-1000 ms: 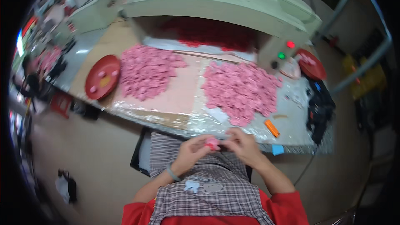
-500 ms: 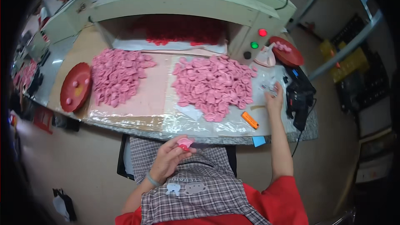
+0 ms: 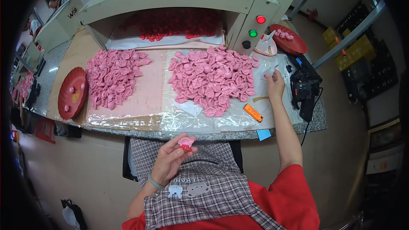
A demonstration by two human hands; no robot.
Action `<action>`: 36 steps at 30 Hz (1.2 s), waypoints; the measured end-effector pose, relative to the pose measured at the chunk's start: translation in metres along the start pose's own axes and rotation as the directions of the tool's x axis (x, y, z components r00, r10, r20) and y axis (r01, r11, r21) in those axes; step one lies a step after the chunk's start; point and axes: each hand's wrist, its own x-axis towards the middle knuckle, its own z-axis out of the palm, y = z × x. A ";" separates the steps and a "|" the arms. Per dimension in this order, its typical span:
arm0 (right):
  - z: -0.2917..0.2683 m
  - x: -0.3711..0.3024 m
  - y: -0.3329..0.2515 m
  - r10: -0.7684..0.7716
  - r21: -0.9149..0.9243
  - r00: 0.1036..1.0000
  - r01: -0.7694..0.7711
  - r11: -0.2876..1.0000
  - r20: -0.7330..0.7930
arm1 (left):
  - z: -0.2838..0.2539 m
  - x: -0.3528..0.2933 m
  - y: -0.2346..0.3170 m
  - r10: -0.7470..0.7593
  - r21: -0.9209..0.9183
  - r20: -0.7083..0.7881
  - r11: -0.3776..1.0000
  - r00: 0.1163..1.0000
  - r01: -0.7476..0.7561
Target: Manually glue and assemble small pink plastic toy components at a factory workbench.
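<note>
With our left hand (image 3: 169,158) half curled, we hold the small pink-and-red piece (image 3: 185,143) before the table (image 3: 316,118), seemingly to leave its face uncovered, pink end tableward, long axis unclear, while our right hand (image 3: 276,87) bends its fingertips close at a translucent bit (image 3: 268,73), whether gripping we cannot tell.

the bench (image 3: 316,117) bears a broad pink heap (image 3: 213,81) left of the right grip (image 3: 276,85), a black device (image 3: 304,90) right of that grip, a red dish (image 3: 295,47) beyond.
</note>
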 end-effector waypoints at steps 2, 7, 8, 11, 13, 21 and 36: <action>-0.003 -0.011 -0.014 -0.043 0.277 0.998 0.030 0.960 0.043 | 0.003 -0.001 0.004 0.013 -0.005 0.011 1.000 1.000 -0.013; -0.010 -0.067 -0.100 -0.043 0.651 0.929 -0.223 0.726 0.366 | 0.012 -0.008 0.016 0.037 -0.017 -0.003 0.999 0.999 -0.037; -0.014 -0.079 -0.111 0.019 0.631 0.898 -0.324 0.705 0.440 | 0.010 -0.005 0.018 0.032 -0.036 0.020 0.999 0.999 -0.031; -0.017 -0.113 -0.137 0.016 0.662 0.810 -0.490 0.567 0.586 | 0.008 -0.001 0.021 0.051 -0.092 0.057 0.995 0.997 -0.046; -0.010 -0.129 -0.156 -0.044 0.659 0.752 -0.546 0.518 0.657 | 0.010 -0.004 0.028 0.103 -0.104 0.067 0.990 0.992 -0.096; 0.001 -0.162 -0.195 -0.207 0.612 0.602 -0.612 0.501 0.771 | 0.007 -0.015 0.038 0.213 -0.012 0.051 0.977 0.976 -0.213; -0.013 -0.184 -0.243 -0.431 0.664 0.750 -0.015 0.748 0.502 | 0.010 -0.018 0.029 0.248 0.111 0.096 0.960 0.964 -0.258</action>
